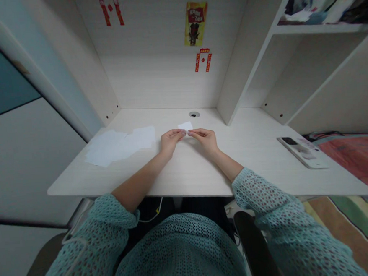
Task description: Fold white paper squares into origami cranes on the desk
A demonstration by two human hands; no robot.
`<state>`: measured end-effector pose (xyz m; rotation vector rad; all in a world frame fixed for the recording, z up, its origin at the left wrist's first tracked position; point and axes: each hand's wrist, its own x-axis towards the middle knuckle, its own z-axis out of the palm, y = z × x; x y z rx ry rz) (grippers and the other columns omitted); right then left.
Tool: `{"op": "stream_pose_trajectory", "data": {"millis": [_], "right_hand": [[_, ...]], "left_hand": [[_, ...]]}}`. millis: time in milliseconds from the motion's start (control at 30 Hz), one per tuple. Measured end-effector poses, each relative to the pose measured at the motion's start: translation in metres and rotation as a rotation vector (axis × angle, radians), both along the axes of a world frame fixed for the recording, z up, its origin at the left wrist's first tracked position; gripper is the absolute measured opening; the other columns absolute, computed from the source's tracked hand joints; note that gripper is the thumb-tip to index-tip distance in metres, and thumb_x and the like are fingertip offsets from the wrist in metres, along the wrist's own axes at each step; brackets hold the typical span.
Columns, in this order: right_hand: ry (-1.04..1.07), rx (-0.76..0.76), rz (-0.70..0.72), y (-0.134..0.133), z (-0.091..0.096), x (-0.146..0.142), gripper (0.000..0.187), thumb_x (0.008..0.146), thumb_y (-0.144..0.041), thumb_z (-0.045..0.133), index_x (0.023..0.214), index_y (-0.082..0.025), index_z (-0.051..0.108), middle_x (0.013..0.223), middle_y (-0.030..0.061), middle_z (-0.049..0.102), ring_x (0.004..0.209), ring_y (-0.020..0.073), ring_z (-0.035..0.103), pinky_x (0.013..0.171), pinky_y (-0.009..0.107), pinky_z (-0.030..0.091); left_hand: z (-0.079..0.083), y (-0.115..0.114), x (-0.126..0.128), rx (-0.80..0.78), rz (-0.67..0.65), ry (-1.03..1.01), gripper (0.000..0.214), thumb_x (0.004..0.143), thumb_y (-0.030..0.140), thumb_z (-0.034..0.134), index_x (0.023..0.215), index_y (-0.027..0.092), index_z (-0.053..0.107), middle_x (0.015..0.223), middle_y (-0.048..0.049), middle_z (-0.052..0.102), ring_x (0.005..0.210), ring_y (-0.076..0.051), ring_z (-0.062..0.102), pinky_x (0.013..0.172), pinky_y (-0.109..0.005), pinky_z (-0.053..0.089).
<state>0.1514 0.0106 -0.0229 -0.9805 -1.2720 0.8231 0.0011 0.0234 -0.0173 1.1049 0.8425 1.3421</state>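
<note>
From my end of the head camera, I have both hands together over the white desk, working on a small white paper slip that sits straight ahead, just short of the cable hole. My left hand has its thumb and forefinger closed in a pinch at the slip's near edge; my right hand mirrors it, fingertips nearly meeting the left's. Both seem to have hold of the paper, though the fingers cover just how it is gripped or whether it is creased. Well to the left lie the white paper sheets, overlapping, with neither hand on them. I'd judge the work partway along: one slip is in hand, not yet released, and I can make out no finished piece. How many sheets remain I cannot tell.
</note>
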Motion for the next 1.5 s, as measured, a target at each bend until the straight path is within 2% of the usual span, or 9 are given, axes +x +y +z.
{"op": "stream_pose_trajectory", "data": {"millis": [300, 533, 800, 1100, 1367, 1500], "right_hand": [[0.01, 0.077, -0.111, -0.0038, -0.0052, -0.0095, 0.027, 0.066, -0.042, 0.071, 0.081, -0.019, 0.072, 0.087, 0.0066, 0.072, 0.081, 0.0199, 0.066, 0.081, 0.035, 0.052], [0.086, 0.011, -0.075, -0.0028, -0.005, -0.0101, 0.029, 0.064, -0.04, 0.073, 0.083, -0.018, 0.072, 0.087, 0.0076, 0.073, 0.082, 0.0204, 0.067, 0.082, 0.036, 0.052], [0.098, 0.008, -0.06, -0.0042, -0.0025, -0.0107, 0.028, 0.062, -0.039, 0.074, 0.081, -0.018, 0.072, 0.086, 0.0072, 0.073, 0.08, 0.02, 0.067, 0.081, 0.035, 0.052], [0.158, -0.069, -0.073, -0.0005, -0.0034, -0.0077, 0.035, 0.057, -0.041, 0.076, 0.083, -0.018, 0.071, 0.085, 0.0071, 0.073, 0.079, 0.0192, 0.066, 0.078, 0.036, 0.051], [0.158, -0.061, -0.03, -0.0013, -0.0027, -0.0095, 0.027, 0.057, -0.036, 0.077, 0.078, -0.019, 0.071, 0.086, 0.0065, 0.072, 0.081, 0.0187, 0.066, 0.08, 0.035, 0.051], [0.17, -0.083, -0.007, -0.0019, -0.0025, -0.0078, 0.03, 0.056, -0.037, 0.078, 0.078, -0.019, 0.07, 0.085, 0.0063, 0.073, 0.08, 0.0187, 0.067, 0.08, 0.035, 0.051]], "left_hand": [[0.003, -0.0054, 0.0027, 0.033, 0.035, -0.018, 0.027, 0.06, 0.032, 0.076, 0.079, 0.015, 0.065, 0.086, -0.0061, 0.07, 0.084, -0.016, 0.065, 0.088, -0.034, 0.047], [0.0039, -0.0057, 0.0031, 0.073, 0.059, 0.018, 0.028, 0.06, 0.034, 0.076, 0.077, 0.015, 0.066, 0.084, -0.0066, 0.07, 0.083, -0.017, 0.065, 0.087, -0.035, 0.048], [-0.0017, -0.0042, 0.0027, -0.016, 0.028, -0.033, 0.029, 0.062, 0.033, 0.076, 0.081, 0.014, 0.064, 0.083, -0.0062, 0.069, 0.082, -0.016, 0.066, 0.088, -0.034, 0.048], [0.0033, -0.0052, 0.0046, 0.082, 0.037, 0.007, 0.028, 0.062, 0.034, 0.075, 0.08, 0.014, 0.065, 0.084, -0.0072, 0.07, 0.084, -0.017, 0.066, 0.088, -0.035, 0.048], [0.0021, -0.0094, 0.0059, 0.063, 0.07, -0.064, 0.025, 0.066, 0.032, 0.072, 0.083, 0.014, 0.065, 0.087, -0.007, 0.07, 0.083, -0.016, 0.066, 0.088, -0.035, 0.048], [0.0026, -0.0092, 0.0056, 0.084, 0.064, -0.053, 0.025, 0.065, 0.032, 0.073, 0.081, 0.014, 0.064, 0.086, -0.0067, 0.07, 0.083, -0.016, 0.066, 0.088, -0.035, 0.048]]}}
